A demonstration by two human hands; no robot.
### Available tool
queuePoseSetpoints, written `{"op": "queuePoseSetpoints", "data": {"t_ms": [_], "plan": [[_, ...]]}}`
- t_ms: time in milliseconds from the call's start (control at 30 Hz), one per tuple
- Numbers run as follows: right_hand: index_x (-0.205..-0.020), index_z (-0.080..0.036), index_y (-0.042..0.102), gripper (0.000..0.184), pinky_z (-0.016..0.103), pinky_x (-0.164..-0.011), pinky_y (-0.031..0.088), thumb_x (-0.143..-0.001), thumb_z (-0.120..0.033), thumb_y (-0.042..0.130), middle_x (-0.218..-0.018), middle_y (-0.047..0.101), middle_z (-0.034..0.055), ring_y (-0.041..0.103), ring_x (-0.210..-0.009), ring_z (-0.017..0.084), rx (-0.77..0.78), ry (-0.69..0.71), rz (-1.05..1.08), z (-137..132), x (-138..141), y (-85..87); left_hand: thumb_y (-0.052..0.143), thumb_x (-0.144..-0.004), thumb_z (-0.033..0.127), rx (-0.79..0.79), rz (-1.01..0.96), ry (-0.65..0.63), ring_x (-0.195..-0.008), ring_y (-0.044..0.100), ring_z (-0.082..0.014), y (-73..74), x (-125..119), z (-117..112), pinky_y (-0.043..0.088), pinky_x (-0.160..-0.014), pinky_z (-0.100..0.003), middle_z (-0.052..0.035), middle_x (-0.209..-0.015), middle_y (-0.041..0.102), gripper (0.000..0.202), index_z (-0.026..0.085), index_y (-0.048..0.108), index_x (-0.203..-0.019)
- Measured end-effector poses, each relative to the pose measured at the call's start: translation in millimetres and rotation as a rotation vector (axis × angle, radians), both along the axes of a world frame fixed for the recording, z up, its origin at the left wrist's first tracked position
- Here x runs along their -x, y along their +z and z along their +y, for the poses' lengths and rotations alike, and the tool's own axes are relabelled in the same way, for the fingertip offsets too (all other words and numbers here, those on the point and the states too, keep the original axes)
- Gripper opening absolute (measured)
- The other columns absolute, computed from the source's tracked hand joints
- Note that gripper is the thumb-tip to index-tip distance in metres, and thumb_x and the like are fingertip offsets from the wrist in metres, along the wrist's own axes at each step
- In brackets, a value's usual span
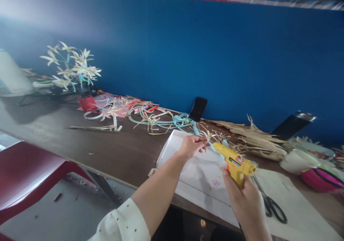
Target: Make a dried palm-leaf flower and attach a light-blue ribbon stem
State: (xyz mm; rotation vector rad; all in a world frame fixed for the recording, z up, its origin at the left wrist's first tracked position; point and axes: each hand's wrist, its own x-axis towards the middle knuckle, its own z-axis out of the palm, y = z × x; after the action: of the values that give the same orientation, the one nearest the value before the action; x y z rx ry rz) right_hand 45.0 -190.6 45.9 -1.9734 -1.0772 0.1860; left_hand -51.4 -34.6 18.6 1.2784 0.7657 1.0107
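Observation:
My right hand (pixel 243 194) is wrapped round the grip of a yellow glue gun (pixel 234 162), whose nozzle points left toward my other hand. My left hand (pixel 191 146) is pinched shut on a small straw-coloured flower piece (pixel 211 137) with thin petals and a pale blue strip. Both hands hover over a shallow white box lid (pixel 172 146) and white paper (pixel 285 201) on the brown table (pixel 113 151).
Black scissors (pixel 271 205) lie right of my right hand. Dried leaf strips (pixel 258 138), blue ribbon (pixel 161 121), a phone (pixel 198 109) leaning on the blue wall, a pot of straw flowers (pixel 73 70), a pink bowl (pixel 319 180) and a red chair (pixel 29 173) surround the spot.

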Motion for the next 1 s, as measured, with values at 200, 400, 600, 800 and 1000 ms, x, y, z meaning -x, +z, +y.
{"op": "queuePoseSetpoints", "data": {"t_ms": [200,400,600,800,1000], "plan": [[-0.075,-0.019,0.064,0.036,0.027,-0.056,0.040,-0.071,-0.053,0.054,-0.064,0.065,0.0032,0.060,-0.065,0.022,-0.035,-0.038,0.032,-3.3,8.5,6.9,0.067,-0.072,0.028,-0.020,-0.045,-0.018,-0.054,0.056,-0.0069,-2.0,0.0,1.1,0.046,-0.051,-0.019,-0.0057,-0.074,0.069,0.022,0.010,0.067,-0.084],[-0.076,-0.019,0.066,0.035,0.027,-0.058,0.042,-0.071,-0.051,0.056,-0.066,0.067,0.0043,0.061,-0.067,0.024,-0.069,-0.002,0.025,-1.9,7.9,6.0,0.066,-0.073,0.024,0.003,-0.022,-0.008,-0.052,0.055,-0.0062,1.7,0.6,-1.5,0.045,-0.050,-0.018,-0.0041,-0.070,0.068,0.018,0.010,0.067,-0.084],[-0.077,-0.019,0.066,0.037,0.028,-0.058,0.041,-0.071,-0.053,0.055,-0.065,0.066,0.0041,0.061,-0.066,0.023,-0.053,-0.011,0.039,-0.7,8.9,4.2,0.065,-0.074,0.022,0.005,-0.011,-0.006,-0.049,0.054,-0.0058,1.2,0.8,-0.8,0.044,-0.050,-0.019,-0.0036,-0.066,0.067,0.017,0.009,0.066,-0.086],[-0.075,-0.019,0.065,0.036,0.028,-0.057,0.041,-0.069,-0.054,0.058,-0.064,0.066,0.0036,0.061,-0.065,0.023,-0.042,0.006,0.049,2.0,3.1,-1.6,0.067,-0.072,0.021,0.004,-0.013,-0.002,-0.050,0.054,-0.0063,0.1,-0.4,0.7,0.045,-0.050,-0.019,-0.0028,-0.064,0.066,0.018,0.009,0.067,-0.085],[-0.082,-0.019,0.068,0.040,0.027,-0.059,0.042,-0.070,-0.055,0.057,-0.071,0.068,0.0046,0.062,-0.071,0.023,-0.059,0.022,0.064,4.3,0.4,-5.3,0.067,-0.072,0.022,-0.013,-0.047,-0.009,-0.053,0.056,-0.0070,-5.0,-2.3,3.2,0.045,-0.050,-0.018,-0.0037,-0.066,0.067,0.018,0.009,0.066,-0.085]]}}
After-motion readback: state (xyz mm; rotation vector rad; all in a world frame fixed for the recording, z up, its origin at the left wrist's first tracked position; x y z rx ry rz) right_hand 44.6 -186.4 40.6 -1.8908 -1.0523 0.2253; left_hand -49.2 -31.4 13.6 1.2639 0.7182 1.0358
